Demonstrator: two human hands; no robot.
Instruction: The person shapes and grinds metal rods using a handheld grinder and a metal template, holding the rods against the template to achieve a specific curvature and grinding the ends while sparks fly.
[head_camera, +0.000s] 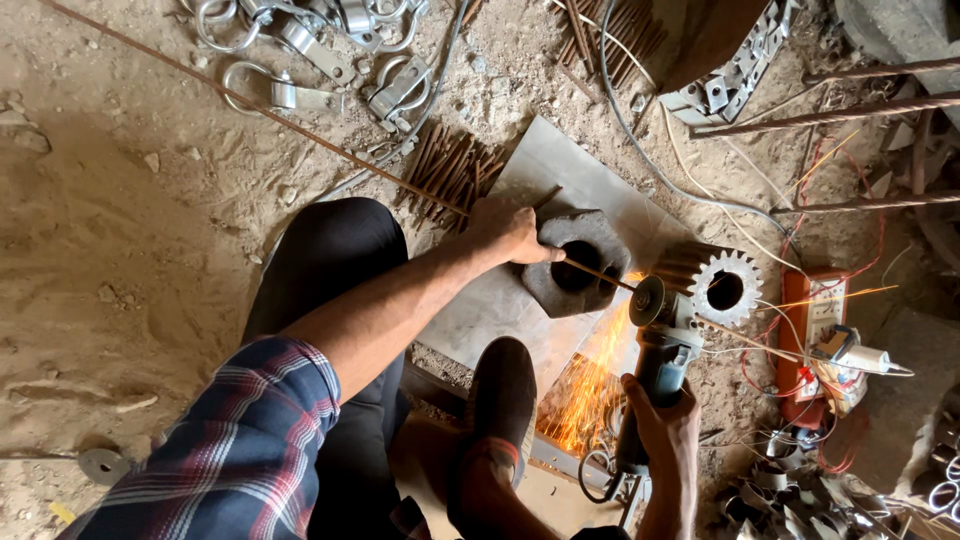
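Pretty even daylight, soft shadows pooling around 9 o'clock. Sparks (590, 385) glare orange near 5 o'clock. Edges bend slightly, wide-angle look.

Around me: sandy dirt floor (120, 200) in daylight, scattered metal clamps (300, 50), piled rusty rod offcuts (450, 165), tangled wires (790, 230), grey metal sheet (560, 160).

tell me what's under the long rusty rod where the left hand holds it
Under the rod sits a dark metal block with a round hole, on a grey metal sheet. The left hand hides the block's near edge.
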